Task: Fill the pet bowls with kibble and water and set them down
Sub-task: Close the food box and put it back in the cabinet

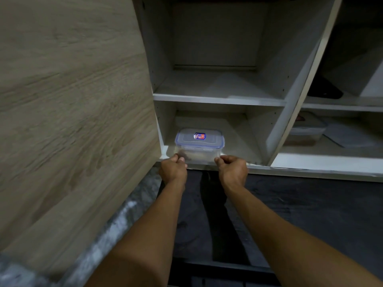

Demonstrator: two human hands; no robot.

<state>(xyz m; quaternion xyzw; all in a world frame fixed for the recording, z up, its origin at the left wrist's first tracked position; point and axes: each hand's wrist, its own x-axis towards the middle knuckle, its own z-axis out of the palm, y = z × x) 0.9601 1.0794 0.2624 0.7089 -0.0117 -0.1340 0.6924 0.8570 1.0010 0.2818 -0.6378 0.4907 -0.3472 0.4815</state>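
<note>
I am grasping the container [200,145] on the shelf [238,146] with left hand [173,168] and right hand [233,168]. No bowls are showing; filling is likely pending.

Dim, blurred, edges warped

Container [199,145] on lower shelf [234,141]; perhaps a second box [306,129] in right compartment.

My left hand [173,170] and right hand [233,170] grip the lower front corners of the clear blue-rimmed container [200,142] on the bottom shelf [237,146] of the open cabinet [276,123], fingers curled
</note>
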